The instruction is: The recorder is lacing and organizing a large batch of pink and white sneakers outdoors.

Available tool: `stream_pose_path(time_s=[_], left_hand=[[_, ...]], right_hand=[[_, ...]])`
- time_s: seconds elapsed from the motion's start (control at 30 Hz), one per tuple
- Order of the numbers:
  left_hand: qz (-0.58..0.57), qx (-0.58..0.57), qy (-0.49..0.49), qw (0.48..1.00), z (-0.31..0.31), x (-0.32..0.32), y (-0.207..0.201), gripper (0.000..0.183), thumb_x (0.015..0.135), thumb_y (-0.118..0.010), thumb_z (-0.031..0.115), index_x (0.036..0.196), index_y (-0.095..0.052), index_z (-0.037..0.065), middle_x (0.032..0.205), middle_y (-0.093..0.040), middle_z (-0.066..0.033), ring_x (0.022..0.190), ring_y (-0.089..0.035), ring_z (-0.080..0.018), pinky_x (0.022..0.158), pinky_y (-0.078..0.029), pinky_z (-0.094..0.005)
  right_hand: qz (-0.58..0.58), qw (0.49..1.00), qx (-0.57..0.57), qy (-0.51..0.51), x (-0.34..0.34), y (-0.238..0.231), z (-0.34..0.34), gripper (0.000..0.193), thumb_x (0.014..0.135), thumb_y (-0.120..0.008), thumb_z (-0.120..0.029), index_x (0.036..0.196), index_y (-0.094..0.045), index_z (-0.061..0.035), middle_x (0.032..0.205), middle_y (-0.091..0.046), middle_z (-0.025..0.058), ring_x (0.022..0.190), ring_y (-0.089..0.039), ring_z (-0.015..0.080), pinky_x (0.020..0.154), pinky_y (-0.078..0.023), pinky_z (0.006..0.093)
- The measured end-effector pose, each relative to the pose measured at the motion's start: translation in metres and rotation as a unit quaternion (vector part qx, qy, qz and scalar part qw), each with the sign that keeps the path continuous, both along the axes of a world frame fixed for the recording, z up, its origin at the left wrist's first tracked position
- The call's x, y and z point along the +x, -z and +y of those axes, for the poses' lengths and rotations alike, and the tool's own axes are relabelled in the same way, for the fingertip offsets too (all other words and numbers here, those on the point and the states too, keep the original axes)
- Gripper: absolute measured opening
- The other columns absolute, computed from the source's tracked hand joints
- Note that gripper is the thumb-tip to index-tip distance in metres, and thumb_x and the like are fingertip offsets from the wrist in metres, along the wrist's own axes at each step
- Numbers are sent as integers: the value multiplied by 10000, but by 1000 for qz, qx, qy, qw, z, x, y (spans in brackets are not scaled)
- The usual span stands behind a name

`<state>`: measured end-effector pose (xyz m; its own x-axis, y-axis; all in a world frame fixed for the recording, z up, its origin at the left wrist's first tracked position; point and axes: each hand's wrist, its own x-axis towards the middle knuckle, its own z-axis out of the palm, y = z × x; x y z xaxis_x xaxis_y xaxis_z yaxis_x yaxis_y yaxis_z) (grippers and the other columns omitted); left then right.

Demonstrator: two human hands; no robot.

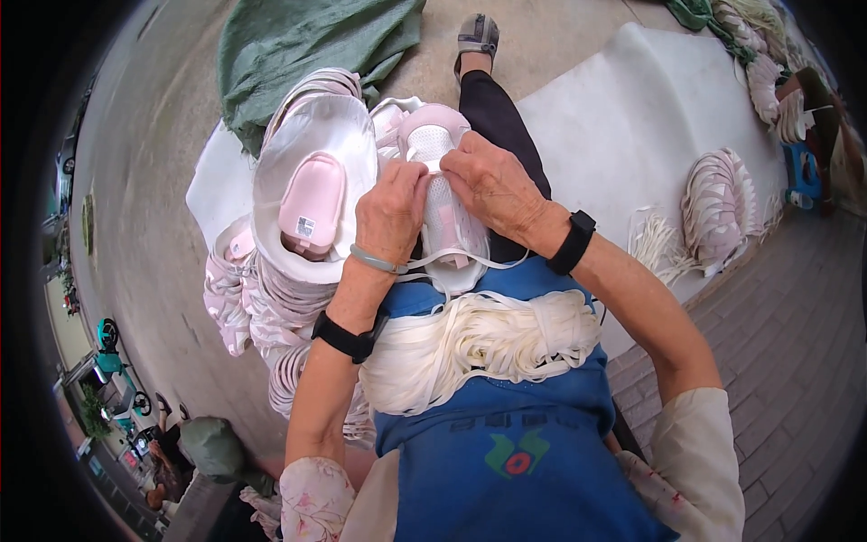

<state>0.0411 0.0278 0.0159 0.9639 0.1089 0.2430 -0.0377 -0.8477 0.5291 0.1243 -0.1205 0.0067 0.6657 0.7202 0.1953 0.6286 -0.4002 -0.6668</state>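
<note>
A pink and white shoe upper point(440, 217) lies before me, its rounded pink toe pointing away. My left hand point(391, 210) is closed in a pinch at its left edge, near the toe end of the lacing. Opposite it, my right hand point(495, 185) pinches too, thumb and fingers together. Between them a white shoelace point(433, 166) runs across the upper, and both hands grip it. Loose lace ends trail toward my lap. A thick bundle of cream shoelaces point(483, 343) rests across my blue apron point(533, 461).
Left of my hands, a pink insole-shaped piece point(312, 203) sits among stacked uppers point(293, 307). Green sacking point(312, 63) lies beyond. A white sheet point(623, 117) covers ground at right, with a row of uppers point(718, 203) and loose laces point(655, 242) on it. Another person's foot point(478, 38) shows ahead.
</note>
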Motion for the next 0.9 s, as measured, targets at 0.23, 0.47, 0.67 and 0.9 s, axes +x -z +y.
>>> stream_pose_path(time_s=[0.23, 0.47, 0.67, 0.9], left_hand=[[4, -4, -7, 1000, 0, -2, 1, 112, 814, -651, 62, 906, -590, 40, 823, -596, -118, 686, -603, -294, 579, -478, -337], [58, -77, -62, 993, 5, -8, -1, 134, 776, -661, 59, 898, -609, 42, 795, -621, -100, 645, -595, -210, 605, -480, -329], [117, -87, -76, 986, 11, -3, -5, 141, 778, -654, 112, 895, -635, 36, 766, -641, -91, 627, -578, -197, 606, -474, -313], [164, -104, -82, 978, 13, 4, -7, 165, 771, -678, 138, 898, -639, 39, 754, -649, -63, 605, -561, -170, 597, -472, -292]], right_hand=[[9, 1000, -1, -13, -4, -2, 5, 65, 805, -555, -24, 865, -570, -3, 903, -542, 197, 756, -610, 372, 636, -509, 427], [45, 998, 31, -27, -2, -2, 6, 71, 821, -587, -37, 890, -581, -24, 845, -544, 167, 765, -583, 353, 664, -484, 404], [50, 997, -21, -55, 7, -6, 8, 113, 793, -550, -16, 905, -548, -6, 885, -569, 183, 830, -594, 376, 689, -494, 430], [26, 999, -3, -31, 1, -5, 5, 130, 823, -558, -30, 953, -563, -16, 890, -573, 167, 813, -590, 355, 694, -475, 404]])
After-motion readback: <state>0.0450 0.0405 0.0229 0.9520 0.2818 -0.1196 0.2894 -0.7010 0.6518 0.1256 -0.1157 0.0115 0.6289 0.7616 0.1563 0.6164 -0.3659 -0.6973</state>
